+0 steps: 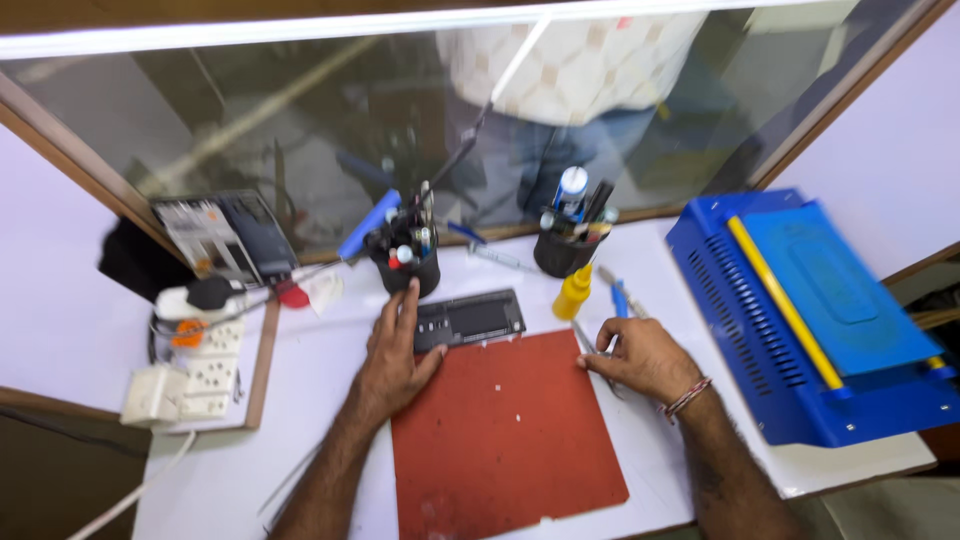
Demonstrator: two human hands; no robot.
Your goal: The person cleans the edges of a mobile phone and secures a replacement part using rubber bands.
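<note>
- On the white worktable (300, 400), the left hand (392, 350) rests with its fingers and thumb closed on the left end of a dark, opened phone body (470, 319), which lies flat just past the far edge of the red work mat (505, 430).
- At the mat's right edge, the right hand (640, 358) pinches thin metal tweezers (590, 345) between its fingertips; a red thread bracelet (686, 398) circles that wrist.
- Beyond the phone body stand two black tool cups (410, 268), with a small yellow bottle (573, 292) just beside the right one.
- To the right sits a blue machine (810, 310) with a yellow bar.
- At the left lie white power sockets (205, 375).
- Behind the glass partition (300, 130) stands another person.
</note>
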